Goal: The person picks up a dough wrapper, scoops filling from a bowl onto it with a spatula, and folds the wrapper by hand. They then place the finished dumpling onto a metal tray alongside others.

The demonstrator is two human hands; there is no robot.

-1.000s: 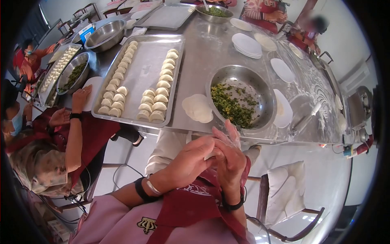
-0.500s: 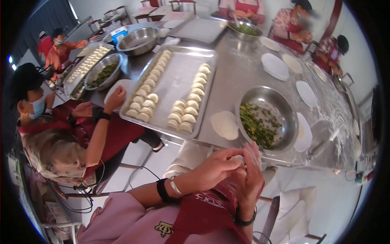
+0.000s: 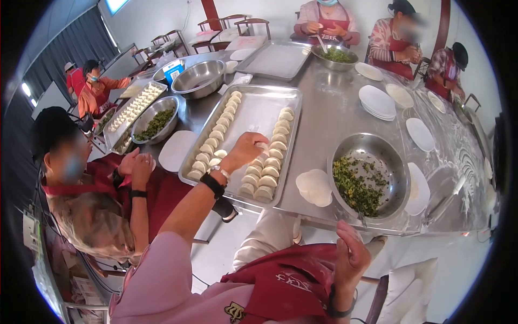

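My left hand [image 3: 247, 149] reaches over the metal tray [image 3: 295, 108], its fingers closed around a pale dumpling [image 3: 263, 147] at the inner side of the right-hand rows. Rows of folded dumplings [image 3: 264, 193] lie along both sides of the tray. Below the table's front edge, my right hand [image 3: 352, 252] is raised with fingers stretched and nothing in it. Just above that hand stands a steel bowl [image 3: 399, 178] of chopped green and yellow filling [image 3: 360, 181]. Flat round wrappers [image 3: 314, 187] lie between tray and bowl.
A co-worker [image 3: 91, 189] sits at the left, hands near a white plate [image 3: 178, 151]. Another filling bowl [image 3: 172, 116], an empty steel bowl [image 3: 198, 78] and a second tray [image 3: 275, 58] stand farther back. White plates [image 3: 377, 101] and other people are on the right.
My left hand has moved away from my right hand, up and left over the tray, with a dumpling. My right hand has opened lower down. The view has shifted, and the co-worker's hands have come together.
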